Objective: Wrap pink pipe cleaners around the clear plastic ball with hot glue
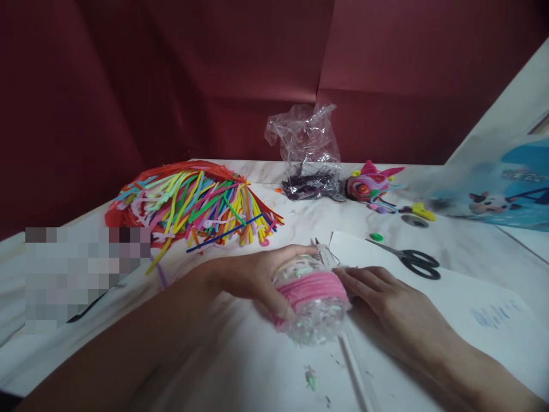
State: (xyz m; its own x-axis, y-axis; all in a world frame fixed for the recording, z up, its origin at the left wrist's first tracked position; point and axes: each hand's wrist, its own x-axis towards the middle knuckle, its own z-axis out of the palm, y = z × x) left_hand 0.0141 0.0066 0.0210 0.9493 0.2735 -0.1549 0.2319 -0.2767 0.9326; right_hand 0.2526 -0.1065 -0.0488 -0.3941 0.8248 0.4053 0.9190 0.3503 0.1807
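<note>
A clear plastic bottle (319, 323) lies tilted between my hands, with pale green and white flecks showing through it. Fuzzy pink pipe cleaner (319, 289) is wound around its middle in a band. My left hand (261, 277) is wrapped round the left side, thumb near the band and fingers over the far end. At the band's right edge, the fingertips of my right hand (381, 297) press together against the bottle; its thumb is mostly hidden. Just beyond the bottle is a white item with a pointed tip (326, 254), partly covered. White paper (454, 297) lies under my right hand.
Many-coloured pipe cleaners (210, 203) spill from a red bag at the left. Behind stand a clear bag with dark contents (311, 154) and a decorated pink craft figure (369, 186). Black-handled scissors (414, 260) lie right. A blue printed package (510, 189) stands far right.
</note>
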